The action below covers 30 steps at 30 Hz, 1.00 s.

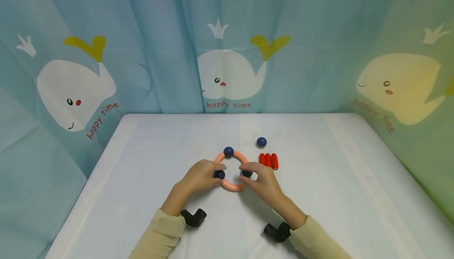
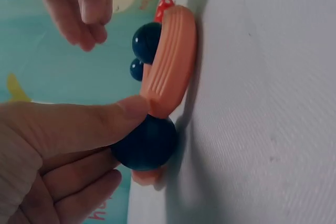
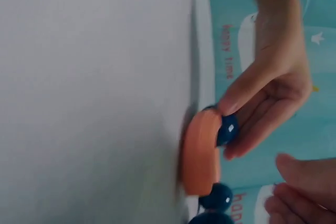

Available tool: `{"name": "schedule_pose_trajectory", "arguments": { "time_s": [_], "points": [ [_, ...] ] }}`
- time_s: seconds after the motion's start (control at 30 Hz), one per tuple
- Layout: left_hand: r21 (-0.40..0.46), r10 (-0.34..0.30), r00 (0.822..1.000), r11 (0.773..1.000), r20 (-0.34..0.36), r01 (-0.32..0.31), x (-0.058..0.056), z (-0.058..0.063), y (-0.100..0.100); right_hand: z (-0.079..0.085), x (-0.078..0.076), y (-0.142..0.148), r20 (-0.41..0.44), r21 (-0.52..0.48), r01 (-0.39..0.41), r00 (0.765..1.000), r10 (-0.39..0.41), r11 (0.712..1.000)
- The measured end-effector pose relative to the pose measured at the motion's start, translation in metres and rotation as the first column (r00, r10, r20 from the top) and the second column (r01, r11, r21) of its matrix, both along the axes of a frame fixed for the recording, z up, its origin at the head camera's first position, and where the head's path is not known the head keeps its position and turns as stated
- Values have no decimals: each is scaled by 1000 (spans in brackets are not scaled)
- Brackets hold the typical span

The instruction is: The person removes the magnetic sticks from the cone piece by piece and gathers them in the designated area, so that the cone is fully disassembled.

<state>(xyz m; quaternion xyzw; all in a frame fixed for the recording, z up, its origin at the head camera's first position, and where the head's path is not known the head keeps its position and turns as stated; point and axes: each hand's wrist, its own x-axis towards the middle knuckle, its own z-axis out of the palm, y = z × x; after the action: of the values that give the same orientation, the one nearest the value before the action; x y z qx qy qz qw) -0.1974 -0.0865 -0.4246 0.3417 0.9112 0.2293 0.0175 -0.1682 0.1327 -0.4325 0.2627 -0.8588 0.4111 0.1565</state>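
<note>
An orange ring of curved pieces (image 1: 232, 187) with blue balls between them lies on the white table. My left hand (image 1: 202, 175) pinches the ring's left blue ball (image 2: 146, 142). Its thumb lies over the top where the ball meets an orange curved piece (image 2: 173, 61). My right hand (image 1: 261, 179) hovers by the ring's right blue ball (image 1: 247, 173), thumb and fingers apart. In the right wrist view, the right hand (image 3: 307, 187) shows a gap from the balls and holds nothing. Another blue ball (image 1: 228, 151) sits at the ring's far side.
A loose blue ball (image 1: 261, 142) lies beyond the ring to the right. Several red rods (image 1: 268, 161) lie side by side near the right hand. Blue curtains (image 1: 163, 54) with whale prints stand behind and beside the table (image 1: 159, 136). Black wrist devices (image 1: 194, 217) sit at both cuffs.
</note>
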Motion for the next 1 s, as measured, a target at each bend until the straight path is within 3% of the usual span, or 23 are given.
{"name": "schedule_pose_trajectory", "arguments": {
  "time_s": [0.17,0.4,0.7,1.0],
  "points": [
    [-11,-21,1000,1000,11,21,-2,-4,-2,-1,2,-3,106,1,-97,990,97,995],
    [-22,-25,1000,999,4,25,-3,-5,-2,-8,0,-2,238,81,-257,943,232,963],
    [6,-47,999,999,-10,47,-5,-9,-4,-12,0,-2,187,204,-273,954,236,940],
    [23,-54,999,998,-3,54,-6,-9,-6,-14,-1,-2,158,212,-286,954,256,934]
  ]
}}
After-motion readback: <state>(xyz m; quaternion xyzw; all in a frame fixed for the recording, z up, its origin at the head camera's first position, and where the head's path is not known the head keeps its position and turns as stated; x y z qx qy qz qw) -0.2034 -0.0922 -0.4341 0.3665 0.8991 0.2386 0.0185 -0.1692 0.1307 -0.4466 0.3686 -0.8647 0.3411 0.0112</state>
